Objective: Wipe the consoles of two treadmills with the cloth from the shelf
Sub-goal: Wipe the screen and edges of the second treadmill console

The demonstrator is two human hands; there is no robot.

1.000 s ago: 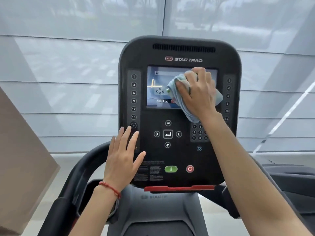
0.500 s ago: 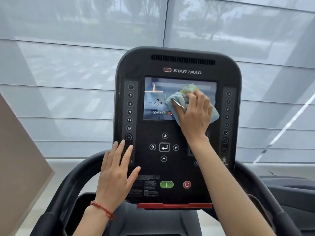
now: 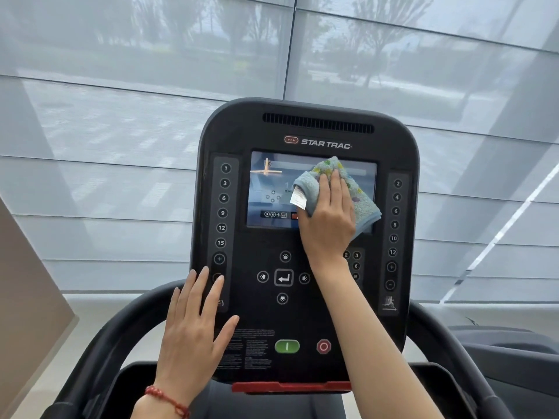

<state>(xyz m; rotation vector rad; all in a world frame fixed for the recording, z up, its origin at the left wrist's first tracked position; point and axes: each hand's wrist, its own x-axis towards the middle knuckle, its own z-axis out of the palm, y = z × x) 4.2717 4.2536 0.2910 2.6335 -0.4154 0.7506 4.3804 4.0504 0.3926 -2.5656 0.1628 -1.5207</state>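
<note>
The console (image 3: pixel 305 237), a glossy black rounded slab, sits lower in view than a second ago. On its glass screen (image 3: pixel 272 192) the fluffy blue cloth (image 3: pixel 360 201) has slid right, so wiping continues. Right hand (image 3: pixel 328 219) presses it, fingers straight; left hand (image 3: pixel 193 334) rests spread flat on the console's lower left.

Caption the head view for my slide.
Right hand presses a blue cloth on the treadmill console screen; left hand rests flat.
</note>
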